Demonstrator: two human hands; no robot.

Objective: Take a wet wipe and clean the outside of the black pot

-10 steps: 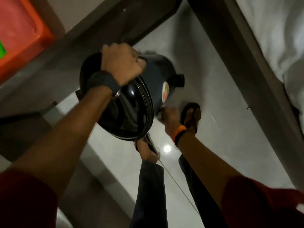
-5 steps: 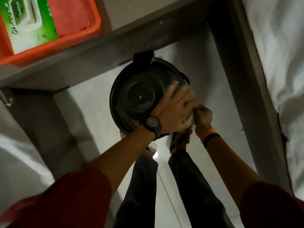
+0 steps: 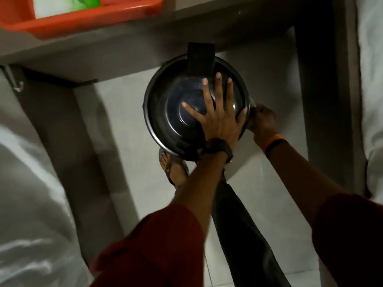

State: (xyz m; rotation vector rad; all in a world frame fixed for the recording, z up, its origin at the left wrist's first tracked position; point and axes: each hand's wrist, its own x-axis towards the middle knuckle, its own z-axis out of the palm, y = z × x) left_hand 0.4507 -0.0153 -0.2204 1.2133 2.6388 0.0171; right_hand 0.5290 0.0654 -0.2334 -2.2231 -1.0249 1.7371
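Black pot (image 3: 165, 112): centre of the frame, held up above the pale tiled floor (image 3: 132, 162), its round flat face turned toward the camera; a black handle tab (image 3: 200, 59) projects from its upper edge.
Left hand (image 3: 215, 119): laid flat against the round face of the pot, fingers (image 3: 208, 94) spread wide and extended toward the top of the frame, thumb out to the left; pressing, not gripping. A dark wristwatch (image 3: 217, 147) sits on this wrist.
Right hand (image 3: 262, 119): at the right edge of the pot, fingers curled closed against the pot's side. A small pale patch shows at the fingertips; whether it is a wipe cannot be told. An orange and black band (image 3: 273, 142) circles the wrist.
Sleeves: dark red, both arms, lower frame.
Orange tray (image 3: 87, 19): upper left of the frame, on a grey ledge (image 3: 124, 46), well apart from the pot; a green and white pack (image 3: 68, 5) lies in it.
Sandalled foot (image 3: 173, 170): on the floor just below the pot.
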